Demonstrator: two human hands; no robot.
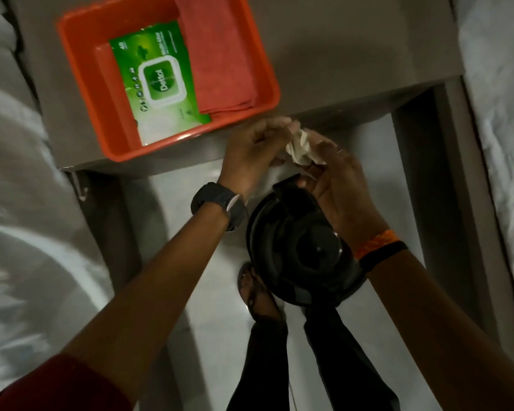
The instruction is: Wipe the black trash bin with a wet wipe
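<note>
The black trash bin [297, 247] stands on the pale floor below me, seen from above with its round lid. Just above its far edge, both hands meet around a crumpled whitish wet wipe [301, 146]. My left hand [252, 149], a dark watch on its wrist, pinches the wipe from the left. My right hand [336, 179], wearing a ring and an orange-and-black wristband, holds the wipe from the right and hangs over the bin's lid. Part of the wipe is hidden between my fingers.
An orange tub [80, 84] on the grey table [339, 48] holds a green wet-wipe pack [155, 84] and a folded red cloth [217, 54]. White bedding [21, 173] lies at left and right. My sandalled foot [255, 292] stands beside the bin.
</note>
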